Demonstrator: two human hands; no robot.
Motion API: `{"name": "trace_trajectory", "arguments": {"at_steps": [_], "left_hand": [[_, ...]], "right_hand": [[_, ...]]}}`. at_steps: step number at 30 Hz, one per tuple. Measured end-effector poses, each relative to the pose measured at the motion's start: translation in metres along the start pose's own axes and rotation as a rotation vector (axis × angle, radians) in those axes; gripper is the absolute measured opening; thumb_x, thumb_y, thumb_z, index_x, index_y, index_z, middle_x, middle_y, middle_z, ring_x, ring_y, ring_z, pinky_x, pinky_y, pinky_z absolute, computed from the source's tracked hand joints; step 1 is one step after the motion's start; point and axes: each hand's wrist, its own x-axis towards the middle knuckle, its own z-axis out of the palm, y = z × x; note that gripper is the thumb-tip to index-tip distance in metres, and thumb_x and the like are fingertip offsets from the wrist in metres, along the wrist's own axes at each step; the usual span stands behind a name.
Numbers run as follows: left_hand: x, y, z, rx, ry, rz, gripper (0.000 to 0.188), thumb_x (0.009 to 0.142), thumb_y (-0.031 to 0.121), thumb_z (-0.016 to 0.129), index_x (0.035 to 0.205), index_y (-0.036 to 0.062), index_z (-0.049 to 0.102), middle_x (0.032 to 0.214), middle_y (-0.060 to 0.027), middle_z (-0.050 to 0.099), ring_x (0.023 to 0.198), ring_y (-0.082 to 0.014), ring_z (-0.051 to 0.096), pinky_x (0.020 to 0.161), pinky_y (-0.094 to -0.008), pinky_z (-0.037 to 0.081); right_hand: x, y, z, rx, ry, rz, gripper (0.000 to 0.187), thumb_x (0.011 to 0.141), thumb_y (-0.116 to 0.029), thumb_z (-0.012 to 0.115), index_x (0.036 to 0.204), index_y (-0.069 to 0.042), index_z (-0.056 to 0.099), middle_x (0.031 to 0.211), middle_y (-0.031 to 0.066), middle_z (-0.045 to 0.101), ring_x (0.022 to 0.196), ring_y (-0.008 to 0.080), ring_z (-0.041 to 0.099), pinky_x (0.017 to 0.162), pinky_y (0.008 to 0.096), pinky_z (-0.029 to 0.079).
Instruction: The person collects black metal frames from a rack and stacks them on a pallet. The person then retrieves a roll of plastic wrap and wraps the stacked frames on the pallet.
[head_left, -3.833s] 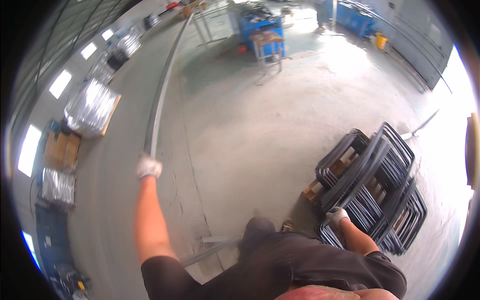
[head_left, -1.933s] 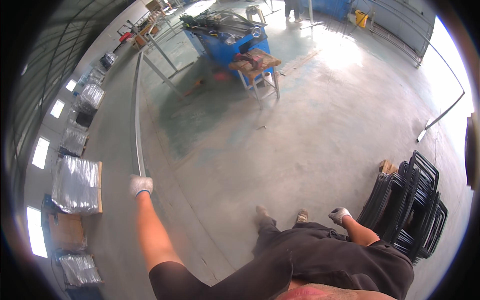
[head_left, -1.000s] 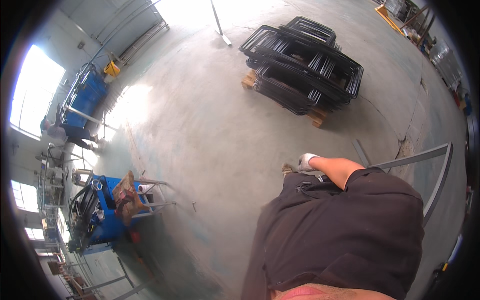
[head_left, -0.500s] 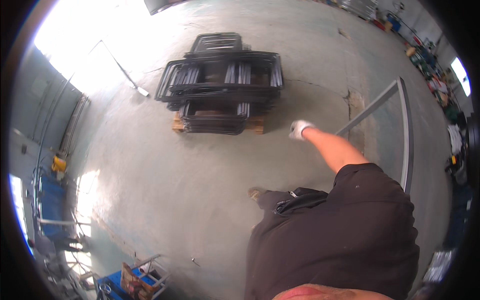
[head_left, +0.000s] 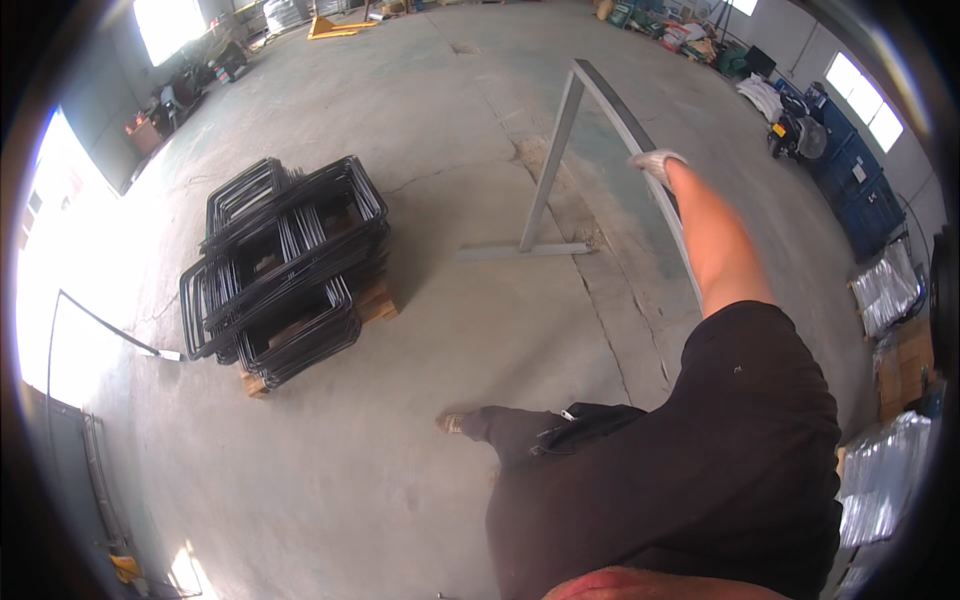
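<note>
A whitish work glove covers my right hand [head_left: 660,163], which lies over the long top bar of a grey metal stand [head_left: 556,150]. Its fingers look curled around that bar, though their undersides are hidden. The stand's near upright rises from a flat foot bar on the floor, and the top bar runs back behind my right forearm toward my body. My left hand is outside the view. To the left of the stand, several black rectangular tube frames [head_left: 275,245] lie stacked crosswise on a wooden pallet [head_left: 378,303].
A thin bent dark post [head_left: 110,325] with a light foot stands at the left. A yellow pallet truck [head_left: 335,28] is at the far wall. Silver-wrapped bundles [head_left: 885,290], cartons and blue cabinets line the right side. Cracks cross the concrete floor [head_left: 480,330].
My view has turned to the right, so the stack of frames now appears further left. My right hand, earlier a fist apart from the stand, is now on its top bar.
</note>
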Motion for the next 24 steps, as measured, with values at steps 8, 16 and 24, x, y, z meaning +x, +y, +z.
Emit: {"name": "trace_trajectory", "arguments": {"at_steps": [8, 16, 24], "left_hand": [[0.003, 0.038, 0.002, 0.023, 0.012, 0.071, 0.039, 0.088, 0.034, 0.076, 0.119, 0.0114, 0.083, 0.124, -0.0076, 0.080, 0.110, -0.0254, 0.075, 0.093, -0.0441, 0.062], [-0.007, 0.049, -0.002, 0.037, 0.035, 0.087, 0.037, 0.090, 0.033, 0.076, 0.120, 0.0118, 0.083, 0.125, -0.0075, 0.080, 0.112, -0.0264, 0.076, 0.094, -0.0446, 0.062], [-0.023, -0.110, -0.047, 0.090, 0.073, -0.051, 0.035, 0.092, 0.031, 0.075, 0.120, 0.0121, 0.083, 0.126, -0.0074, 0.081, 0.113, -0.0274, 0.076, 0.095, -0.0450, 0.063]], "right_hand": [[-0.029, -0.024, 0.015, -0.173, 0.212, 0.027, 0.055, 0.090, -0.024, 0.067, 0.143, -0.013, 0.075, 0.150, 0.0153, 0.070, 0.141, 0.0289, 0.066, 0.114, 0.0420, 0.055], [-0.031, -0.021, 0.010, -0.127, 0.248, 0.009, 0.056, 0.083, -0.025, 0.071, 0.137, -0.010, 0.078, 0.142, 0.0185, 0.074, 0.135, 0.0317, 0.070, 0.110, 0.0426, 0.058], [0.107, 0.030, 0.049, -0.326, 0.265, -0.239, 0.049, 0.092, -0.049, 0.073, 0.120, -0.010, 0.083, 0.120, 0.0156, 0.082, 0.107, 0.0310, 0.076, 0.092, 0.0519, 0.058]]}}
